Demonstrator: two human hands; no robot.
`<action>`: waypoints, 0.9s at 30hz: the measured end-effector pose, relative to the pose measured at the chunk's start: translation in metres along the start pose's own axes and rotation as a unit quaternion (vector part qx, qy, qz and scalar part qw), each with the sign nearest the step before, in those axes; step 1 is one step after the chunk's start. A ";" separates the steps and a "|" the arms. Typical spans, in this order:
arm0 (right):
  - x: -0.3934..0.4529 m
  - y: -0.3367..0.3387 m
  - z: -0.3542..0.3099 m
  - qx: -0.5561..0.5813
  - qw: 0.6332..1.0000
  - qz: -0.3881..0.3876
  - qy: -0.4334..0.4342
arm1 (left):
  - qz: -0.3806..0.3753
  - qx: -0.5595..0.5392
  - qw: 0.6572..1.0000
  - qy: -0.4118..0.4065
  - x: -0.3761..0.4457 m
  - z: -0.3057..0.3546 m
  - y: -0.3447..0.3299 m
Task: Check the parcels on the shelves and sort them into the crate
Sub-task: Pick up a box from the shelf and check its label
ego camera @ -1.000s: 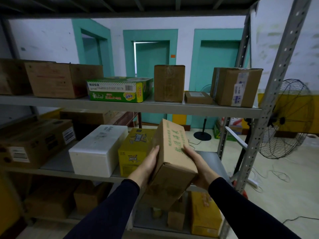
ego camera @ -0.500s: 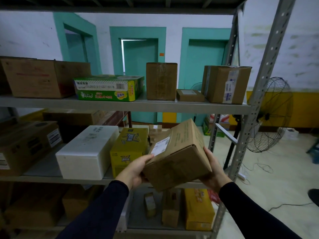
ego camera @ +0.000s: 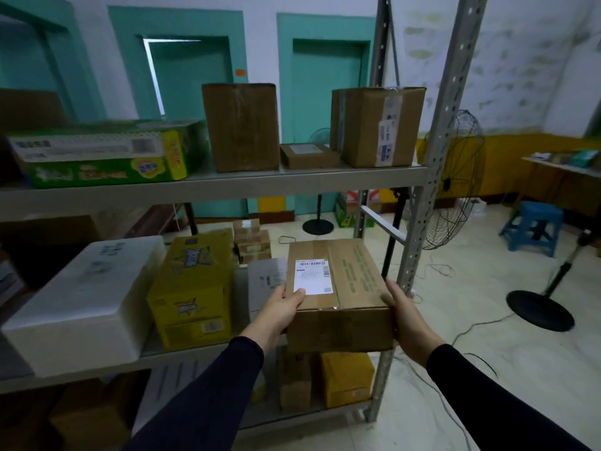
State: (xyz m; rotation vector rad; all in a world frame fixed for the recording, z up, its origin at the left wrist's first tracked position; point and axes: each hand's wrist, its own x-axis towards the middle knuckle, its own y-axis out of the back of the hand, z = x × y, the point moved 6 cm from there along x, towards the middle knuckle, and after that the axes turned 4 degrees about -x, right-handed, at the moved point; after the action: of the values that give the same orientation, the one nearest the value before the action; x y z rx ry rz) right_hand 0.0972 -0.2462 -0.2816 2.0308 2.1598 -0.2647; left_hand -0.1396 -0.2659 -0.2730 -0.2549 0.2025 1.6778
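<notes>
parcel (ego camera: 338,297) now turned level, barcode label (ego camera: 311,276) up, both hands gripping

A brown cardboard parcel (ego camera: 338,297) sits level in mid-air before the metal shelves (ego camera: 227,183), its taped top face up and bearing a white barcode label (ego camera: 311,276) and green print. More parcels line the shelves: brown cartons, a white foam box (ego camera: 81,304), a yellow carton (ego camera: 195,288).
</notes>
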 end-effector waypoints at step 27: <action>0.347 0.101 0.129 -0.132 0.987 -0.005 -0.094 | 0.096 0.045 0.985 0.133 0.309 -0.096 -0.122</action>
State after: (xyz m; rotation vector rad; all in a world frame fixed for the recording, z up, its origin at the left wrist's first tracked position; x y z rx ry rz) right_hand 0.1763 0.0651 -0.4914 1.7752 1.9734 -0.1541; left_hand -0.0488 0.0160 -0.4506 -0.4022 0.5156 1.8170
